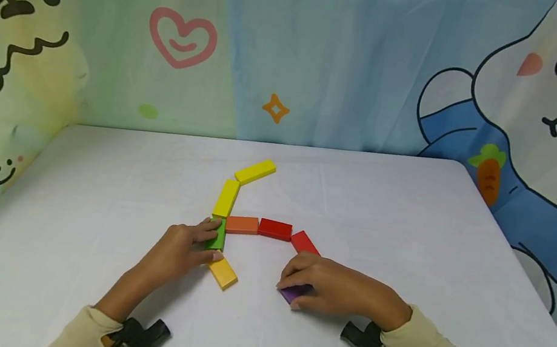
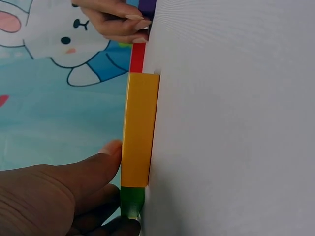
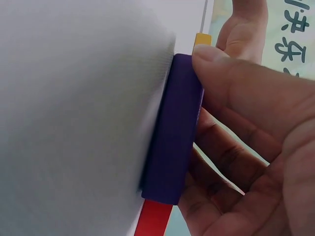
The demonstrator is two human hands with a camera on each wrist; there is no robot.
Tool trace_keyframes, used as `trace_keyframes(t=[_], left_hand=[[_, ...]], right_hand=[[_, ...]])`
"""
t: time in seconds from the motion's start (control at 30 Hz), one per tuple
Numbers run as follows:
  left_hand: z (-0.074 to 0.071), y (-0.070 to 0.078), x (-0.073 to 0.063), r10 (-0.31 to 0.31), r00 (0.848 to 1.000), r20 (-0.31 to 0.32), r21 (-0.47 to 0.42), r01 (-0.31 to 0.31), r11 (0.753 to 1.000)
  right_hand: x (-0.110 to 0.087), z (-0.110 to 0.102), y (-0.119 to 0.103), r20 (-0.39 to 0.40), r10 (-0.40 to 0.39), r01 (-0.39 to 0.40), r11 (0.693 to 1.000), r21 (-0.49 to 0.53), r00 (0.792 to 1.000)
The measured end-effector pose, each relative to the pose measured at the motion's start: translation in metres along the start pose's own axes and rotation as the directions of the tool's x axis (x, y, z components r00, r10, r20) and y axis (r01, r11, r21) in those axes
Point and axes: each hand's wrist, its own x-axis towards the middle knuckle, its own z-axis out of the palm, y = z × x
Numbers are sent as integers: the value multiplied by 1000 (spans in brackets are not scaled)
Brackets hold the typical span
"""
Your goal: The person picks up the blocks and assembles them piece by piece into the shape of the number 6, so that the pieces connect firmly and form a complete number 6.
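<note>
My left hand (image 1: 183,248) lies at the left of a row of coloured blocks, fingertips on the far end of a green block (image 1: 217,238) and thumb at its near end. That thumb also sits against an amber block (image 1: 223,275), seen close up in the left wrist view. On the right, my right hand (image 1: 331,285) pinches a purple block (image 1: 295,292) between thumb and fingers, low at the tabletop. In the right wrist view, the purple block (image 3: 172,128) appears end to end with a red block (image 3: 155,219); whether they touch, I cannot tell.
Two yellow blocks (image 1: 226,198) run on from the green one toward the back. An orange block (image 1: 242,225), a red block (image 1: 275,229) and a slanted red block (image 1: 304,242) lead rightward. A white cloth covers the table (image 1: 387,216); a printed curtain (image 1: 332,53) hangs behind.
</note>
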Motion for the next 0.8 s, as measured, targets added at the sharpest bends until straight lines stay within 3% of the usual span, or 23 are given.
trace_keyframes(t=[0.33,0.8], left_hand=[[-1,-2,0,10,1000,29,-13,-9,1000],[-1,-1,0,13,999,38,-1,-13,1000]], right_hand=[[-4,-4,1,-52,-17,14,998,-56,998],[-2,-3,-1,0,32,-31,997,-73,1000]])
